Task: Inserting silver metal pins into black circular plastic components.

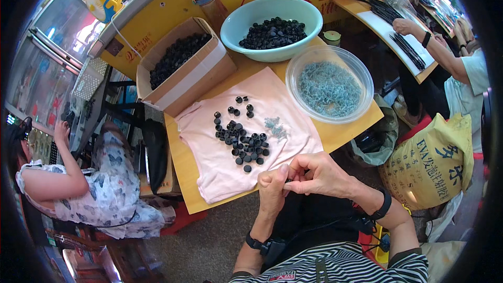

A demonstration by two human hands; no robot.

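My left hand (272, 187) and my right hand (317, 174) meet just off the near edge of the pink cloth. Both have their fingers pinched together around a small dark piece (287, 181), mostly covered by the fingertips, so I cannot make out its kind. Ahead of them on the cloth (220, 112) lies a loose heap of small round black caps (242, 139). Some caps show a hollow side, others a flat top. Beside that heap is a little pile of bluish-grey metal bits (275, 127), too small to tell exactly.
A cardboard box (196, 76) and a pale green basin (230, 34), both holding black parts, stand at the table's back. A clear tub (367, 86) holds more bluish-grey bits. One person (97, 194) sits at left, another (463, 73) at right. A yellow sack (427, 162) stands right.
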